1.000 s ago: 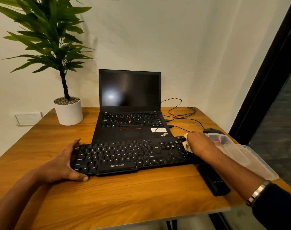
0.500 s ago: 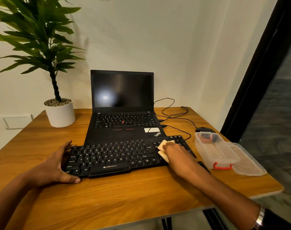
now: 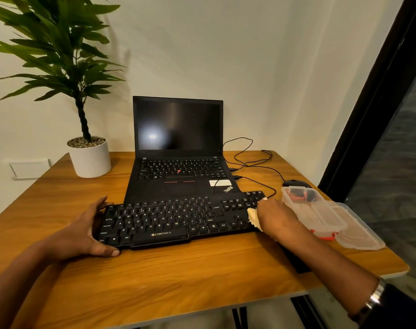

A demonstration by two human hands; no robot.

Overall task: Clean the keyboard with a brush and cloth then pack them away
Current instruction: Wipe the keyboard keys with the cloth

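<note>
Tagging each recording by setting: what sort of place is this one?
Probably a small office or home desk: a wooden table against a wall, with an open laptop, an external keyboard and a potted plant.

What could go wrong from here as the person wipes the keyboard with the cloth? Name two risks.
The right hand wipes the cloth at the keyboard end beside the open plastic box; a wide stroke might knock it. The keyboard's back edge rests on the laptop, so it may rock or slide despite the left hand steadying it.
</note>
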